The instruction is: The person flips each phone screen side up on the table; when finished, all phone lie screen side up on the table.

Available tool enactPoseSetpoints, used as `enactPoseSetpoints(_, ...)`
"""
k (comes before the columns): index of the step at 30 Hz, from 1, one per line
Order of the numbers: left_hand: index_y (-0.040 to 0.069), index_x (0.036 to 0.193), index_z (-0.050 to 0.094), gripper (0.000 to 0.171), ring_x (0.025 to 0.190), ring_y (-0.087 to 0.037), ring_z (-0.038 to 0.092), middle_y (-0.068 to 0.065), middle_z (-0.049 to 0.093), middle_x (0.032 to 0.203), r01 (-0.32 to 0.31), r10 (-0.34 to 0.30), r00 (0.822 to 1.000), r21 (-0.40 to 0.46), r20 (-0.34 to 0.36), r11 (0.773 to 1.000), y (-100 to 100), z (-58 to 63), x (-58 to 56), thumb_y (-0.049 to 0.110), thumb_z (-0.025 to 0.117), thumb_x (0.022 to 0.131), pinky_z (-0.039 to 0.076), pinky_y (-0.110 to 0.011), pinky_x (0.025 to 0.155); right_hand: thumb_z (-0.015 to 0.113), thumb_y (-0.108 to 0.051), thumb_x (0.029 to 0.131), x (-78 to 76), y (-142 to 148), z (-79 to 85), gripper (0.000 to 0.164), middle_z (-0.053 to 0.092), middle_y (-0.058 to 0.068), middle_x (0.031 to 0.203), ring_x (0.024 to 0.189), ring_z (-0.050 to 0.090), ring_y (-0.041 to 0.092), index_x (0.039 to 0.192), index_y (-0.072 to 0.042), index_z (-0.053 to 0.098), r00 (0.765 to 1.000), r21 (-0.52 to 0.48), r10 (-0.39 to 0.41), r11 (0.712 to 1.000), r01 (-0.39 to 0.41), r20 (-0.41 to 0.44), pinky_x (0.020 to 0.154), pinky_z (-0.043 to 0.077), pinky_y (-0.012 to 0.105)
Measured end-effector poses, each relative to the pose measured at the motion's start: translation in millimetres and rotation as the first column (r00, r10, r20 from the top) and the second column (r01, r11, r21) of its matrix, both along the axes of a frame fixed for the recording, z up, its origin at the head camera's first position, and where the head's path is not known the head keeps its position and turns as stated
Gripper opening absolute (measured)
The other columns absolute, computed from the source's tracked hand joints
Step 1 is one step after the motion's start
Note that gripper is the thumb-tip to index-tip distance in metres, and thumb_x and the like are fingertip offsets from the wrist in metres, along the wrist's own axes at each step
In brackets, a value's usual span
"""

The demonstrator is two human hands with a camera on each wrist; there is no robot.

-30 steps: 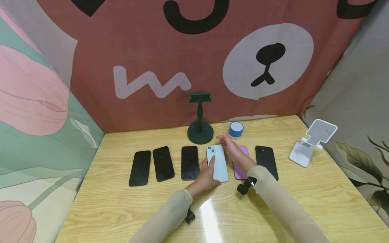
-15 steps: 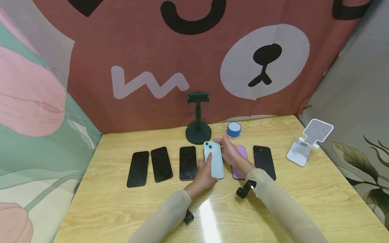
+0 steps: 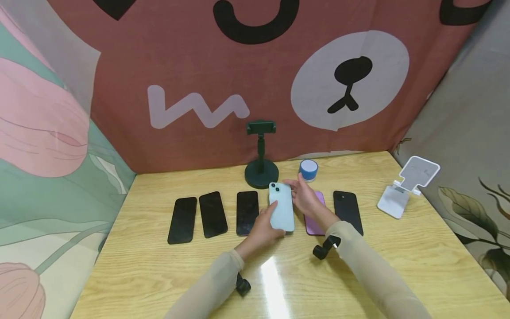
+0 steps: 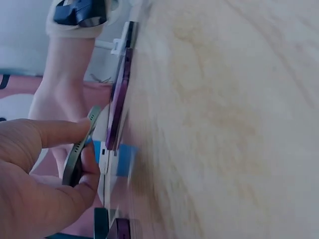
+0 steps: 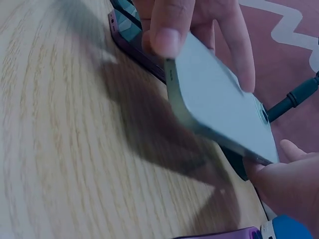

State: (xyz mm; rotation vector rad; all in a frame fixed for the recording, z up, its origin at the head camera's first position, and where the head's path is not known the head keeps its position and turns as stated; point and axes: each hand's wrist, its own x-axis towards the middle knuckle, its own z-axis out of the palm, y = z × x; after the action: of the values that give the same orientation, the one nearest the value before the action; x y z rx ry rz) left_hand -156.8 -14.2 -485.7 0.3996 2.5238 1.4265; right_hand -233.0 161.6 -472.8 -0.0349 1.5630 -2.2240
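A pale mint smartphone [image 3: 281, 208] is tilted up off the table, its camera back facing up. My left hand [image 3: 263, 228] pinches its lower end, thumb against one side and fingers curled at the other, as the left wrist view shows. At the upper right edge, my right hand [image 3: 307, 199] touches the phone with a fingertip. Another of its digits stands apart from the phone in the right wrist view. Beneath the right wrist lies a purple phone [image 3: 314, 226], partly covered. Left of the mint phone rests a dark phone [image 3: 247, 212].
Two more black phones [image 3: 182, 220] lie to the left, and a black phone [image 3: 348, 212] to the right. A dark green phone stand [image 3: 261, 173] rises behind, beside a blue and white cylinder [image 3: 308, 170]. A white folding stand [image 3: 394, 201] occupies the right side.
The mint phone has come up from the table and moved slightly away from me, held by my left hand. My right hand's fingertips stay by its upper edge.
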Motion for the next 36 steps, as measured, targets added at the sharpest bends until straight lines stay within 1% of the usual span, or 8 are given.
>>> enactPoseSetpoints(3, 0.003, 0.146, 0.032, 0.087, 0.108, -0.035, 0.054, -0.026, 0.049, 0.129, -0.012, 0.011, 1.000, 0.080, 0.013, 0.997, -3.3, 2.0, -1.3, 0.001, 0.079, 0.072, 0.045, -0.045, 0.091, 0.003, -0.049, 0.100, 1.3, 2.1, 2.6, 0.075, 0.009, 0.030, 0.151, 0.140, 0.010, 0.041, 0.146, 0.010, 0.008, 1.000, -0.040, -0.001, 0.999, 0.001, -0.007, 0.114, 0.008, 0.048)
enactPoseSetpoints(7, 0.002, 0.146, 0.030, 0.088, 0.089, -0.026, 0.062, -0.021, 0.059, 0.111, -0.014, 0.013, 1.000, 0.136, 0.012, 0.991, -4.0, 1.4, -0.6, -0.006, 0.075, 0.072, 0.052, -0.033, 0.076, 0.006, -0.052, 0.100, 2.8, 3.0, 5.7, 0.077, 0.007, 0.030, 0.152, 0.141, 0.007, 0.039, 0.147, 0.009, 0.006, 1.000, -0.071, 0.022, 0.997, -0.023, -0.017, 0.115, 0.006, 0.045)
enactPoseSetpoints(13, 0.002, 0.148, 0.024, 0.087, 0.095, -0.029, 0.062, -0.024, 0.053, 0.116, -0.010, -0.001, 0.999, 0.220, 0.047, 0.975, -2.3, 2.8, 1.4, -0.009, 0.071, 0.076, 0.052, -0.031, 0.077, 0.009, -0.056, 0.098, 3.3, 4.4, 8.4, 0.082, 0.002, 0.028, 0.153, 0.142, 0.003, 0.036, 0.147, 0.009, 0.004, 0.998, -0.085, 0.045, 0.995, -0.047, -0.033, 0.115, 0.002, 0.042)
enactPoseSetpoints(19, 0.002, 0.149, 0.020, 0.083, 0.101, -0.039, 0.060, -0.021, 0.046, 0.106, -0.022, -0.032, 0.990, 0.378, 0.137, 0.926, -3.8, 7.4, -0.1, -0.016, 0.062, 0.079, 0.054, -0.034, 0.077, 0.005, -0.052, 0.099, 1.9, 9.6, 6.5, 0.078, 0.005, 0.029, 0.152, 0.142, 0.005, 0.036, 0.147, 0.010, 0.005, 0.999, -0.125, 0.024, 0.992, -0.028, -0.033, 0.115, 0.003, 0.044)
enactPoseSetpoints(24, 0.009, 0.152, 0.016, 0.085, 0.097, -0.036, 0.061, -0.020, 0.041, 0.109, -0.058, -0.092, 0.963, 0.529, 0.253, 0.847, -4.7, 6.4, -0.6, -0.019, 0.056, 0.082, 0.056, -0.037, 0.072, 0.005, -0.052, 0.099, 1.6, 12.4, 4.9, 0.078, 0.006, 0.029, 0.153, 0.142, 0.005, 0.035, 0.147, 0.010, 0.005, 0.998, -0.152, 0.040, 0.987, -0.046, -0.040, 0.115, 0.005, 0.044)
enactPoseSetpoints(27, 0.014, 0.152, 0.014, 0.086, 0.093, -0.031, 0.063, -0.020, 0.040, 0.112, -0.078, -0.125, 0.947, 0.590, 0.295, 0.804, -5.4, 6.9, 0.1, -0.019, 0.053, 0.083, 0.056, -0.038, 0.071, 0.004, -0.052, 0.099, 2.6, 13.9, 4.8, 0.077, 0.007, 0.027, 0.153, 0.142, 0.009, 0.033, 0.147, 0.009, 0.004, 0.997, -0.154, 0.054, 0.986, -0.061, -0.047, 0.114, 0.016, 0.040)
enactPoseSetpoints(32, 0.015, 0.152, 0.014, 0.083, 0.091, -0.027, 0.063, -0.023, 0.042, 0.119, -0.054, -0.174, 0.941, 0.635, 0.291, 0.770, -7.9, 9.4, 2.3, -0.018, 0.050, 0.086, 0.055, -0.042, 0.076, 0.009, -0.056, 0.098, 5.3, 15.1, 5.0, 0.078, 0.033, 0.019, 0.143, 0.128, 0.040, 0.024, 0.149, 0.003, 0.011, 0.998, -0.164, 0.052, 0.985, -0.056, -0.028, 0.098, 0.041, 0.032)
enactPoseSetpoints(36, 0.014, 0.152, 0.014, 0.080, 0.096, -0.028, 0.062, -0.025, 0.041, 0.125, -0.030, -0.219, 0.932, 0.664, 0.288, 0.747, -9.4, 11.2, 3.3, -0.017, 0.049, 0.087, 0.052, -0.047, 0.081, 0.012, -0.057, 0.098, 7.1, 14.2, 4.4, 0.069, 0.054, 0.005, 0.125, 0.111, 0.056, 0.017, 0.144, -0.009, 0.028, 0.998, -0.205, 0.058, 0.977, -0.059, -0.009, 0.091, 0.046, 0.034)
